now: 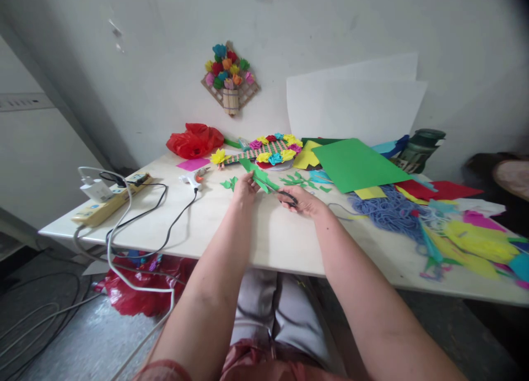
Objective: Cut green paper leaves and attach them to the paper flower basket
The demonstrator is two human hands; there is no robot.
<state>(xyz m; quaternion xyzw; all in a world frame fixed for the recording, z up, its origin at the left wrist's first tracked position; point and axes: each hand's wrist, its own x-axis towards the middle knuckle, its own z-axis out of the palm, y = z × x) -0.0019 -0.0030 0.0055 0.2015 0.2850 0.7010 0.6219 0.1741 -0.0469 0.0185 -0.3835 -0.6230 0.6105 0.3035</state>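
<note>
My left hand [244, 187] pinches a piece of green paper [257, 174] above the white table [231, 227]. My right hand [301, 200] is closed around the black handles of a pair of scissors [278, 191], whose blades point left into the green paper. Small green cut-out leaves [296, 180] lie just beyond my hands, with another [228, 183] to the left of my left hand. Behind them rests a woven strip decorated with paper flowers [270, 148].
A glue gun [192, 178] and a power strip [111, 196] with cables sit at the left. A green sheet [354, 163], blue yarn [390, 209], and coloured paper scraps [475, 240] fill the right. A red bag [194, 140] lies at the back. A flower craft [230, 78] hangs on the wall.
</note>
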